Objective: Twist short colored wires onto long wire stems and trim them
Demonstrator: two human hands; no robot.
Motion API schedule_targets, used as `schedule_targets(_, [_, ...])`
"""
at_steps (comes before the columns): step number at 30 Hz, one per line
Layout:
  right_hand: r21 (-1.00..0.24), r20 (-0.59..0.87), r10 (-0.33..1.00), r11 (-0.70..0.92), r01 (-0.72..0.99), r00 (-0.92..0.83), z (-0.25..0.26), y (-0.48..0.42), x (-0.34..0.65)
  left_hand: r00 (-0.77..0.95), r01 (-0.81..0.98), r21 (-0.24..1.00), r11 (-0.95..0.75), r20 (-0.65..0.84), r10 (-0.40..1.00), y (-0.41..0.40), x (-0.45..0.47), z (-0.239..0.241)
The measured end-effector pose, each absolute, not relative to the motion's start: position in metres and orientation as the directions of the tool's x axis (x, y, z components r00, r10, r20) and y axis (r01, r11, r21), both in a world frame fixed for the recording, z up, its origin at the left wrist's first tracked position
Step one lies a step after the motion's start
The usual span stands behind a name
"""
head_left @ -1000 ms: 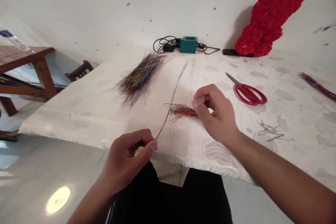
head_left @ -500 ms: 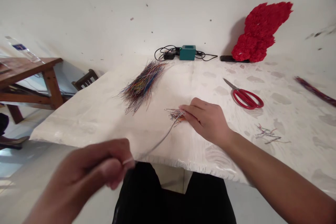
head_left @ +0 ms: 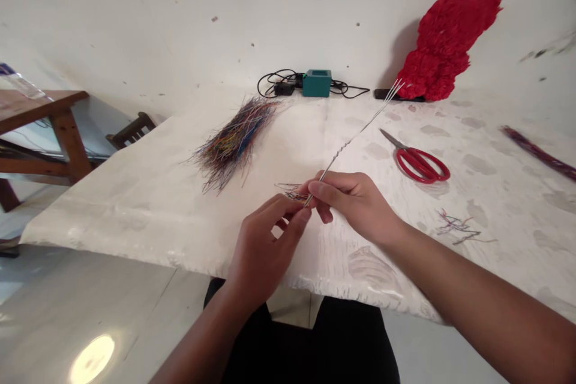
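Note:
A thin bundle of silvery wires (head_left: 333, 160) slants up and away from my hands, twisted together along its middle and fanned into several loose ends at the top. My right hand (head_left: 355, 198) pinches it near the lower part between thumb and fingers. Just below, my left hand (head_left: 265, 246) closes thumb and forefinger on the bundle's bottom end. A small heap of thin coloured wires (head_left: 290, 191) lies on the table behind the fingers, partly hidden by them. Red-handled scissors (head_left: 418, 162) rest to the right of my right hand, blades pointing up and left.
A large bundle of coloured wires (head_left: 238, 141) lies left of centre. By the wall are a teal box (head_left: 317, 83) with black cables and a red ruffled object (head_left: 443, 48). Wire scraps (head_left: 459, 225) and a dark red strand bundle (head_left: 537, 150) lie right on the covered table (head_left: 135, 210).
My left hand has come up and right to meet my right hand. The silvery wires, earlier stretched down between the hands, now point up and away. The view has shifted slightly.

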State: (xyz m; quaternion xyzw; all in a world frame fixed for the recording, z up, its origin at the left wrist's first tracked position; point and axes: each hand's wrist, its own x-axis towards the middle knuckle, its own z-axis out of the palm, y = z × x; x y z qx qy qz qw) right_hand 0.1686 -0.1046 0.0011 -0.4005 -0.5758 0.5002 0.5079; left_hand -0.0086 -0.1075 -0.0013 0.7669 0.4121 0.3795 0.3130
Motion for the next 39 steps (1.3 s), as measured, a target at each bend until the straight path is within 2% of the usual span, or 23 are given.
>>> schedule_targets(4, [-0.984, 0.167, 0.97, 0.174, 0.027, -0.179, -0.002, -0.106, 0.167, 0.359, 0.408, 0.784, -0.469, 0.335, 0.871, -0.11, -0.014, -0.001])
schedule_targets(7, [-0.976, 0.115, 0.967, 0.153, 0.157, -0.226, -0.004, -0.107, 0.164, 0.415, 0.408, 0.756, -0.512, 0.347, 0.841, -0.111, -0.017, -0.004])
schedule_targets(10, [-0.949, 0.128, 0.947, 0.203, 0.242, -0.294, -0.005, -0.107, 0.163, 0.429, 0.41, 0.739, -0.534, 0.361, 0.828, -0.111, -0.019, -0.005])
schedule_targets(13, [-0.934, 0.169, 0.928, 0.258, 0.247, -0.331, -0.004, -0.107, 0.163, 0.433, 0.413, 0.746, -0.523, 0.345, 0.833, -0.111, -0.02, -0.006])
schedule_targets(19, [-0.935, 0.177, 0.945, 0.249, 0.254, -0.276, -0.005, -0.108, 0.162, 0.417, 0.447, 0.743, -0.498, 0.319, 0.851, -0.114, -0.021, -0.011])
schedule_targets(25, [-0.948, 0.153, 0.916, 0.243, 0.208, -0.371, -0.006, -0.109, 0.16, 0.426, 0.423, 0.766, -0.484, 0.304, 0.852, -0.115, -0.017, -0.011])
schedule_targets(30, [-0.953, 0.145, 0.958, 0.202, 0.225, -0.246, -0.003, -0.108, 0.16, 0.384, 0.407, 0.774, -0.485, 0.336, 0.86, -0.117, -0.019, -0.01])
schedule_targets(36, [-0.957, 0.17, 0.945, 0.226, 0.182, -0.281, -0.005, -0.109, 0.159, 0.384, 0.379, 0.779, -0.5, 0.36, 0.851, -0.117, -0.017, -0.009])
schedule_targets(39, [-0.949, 0.206, 0.946, 0.255, 0.184, -0.25, -0.005, -0.109, 0.159, 0.325, 0.372, 0.792, -0.484, 0.377, 0.867, -0.117, -0.016, -0.011])
